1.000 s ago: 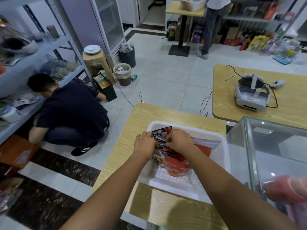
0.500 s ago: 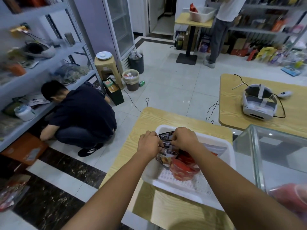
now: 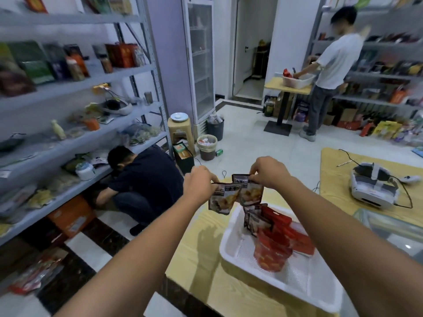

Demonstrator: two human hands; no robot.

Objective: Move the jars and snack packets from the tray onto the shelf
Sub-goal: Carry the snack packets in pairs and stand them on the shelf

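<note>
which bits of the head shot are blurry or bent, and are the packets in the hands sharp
Head view: the grey metal shelving at left is smeared by motion blur, and the wide-angle lens bends its uprights; the dark printed snack packets pinched by the left hand and right hand are fairly sharp.

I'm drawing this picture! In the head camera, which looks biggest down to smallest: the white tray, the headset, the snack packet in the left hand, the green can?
1. white tray, nearest, so it looks extra big
2. headset
3. snack packet
4. green can
</note>
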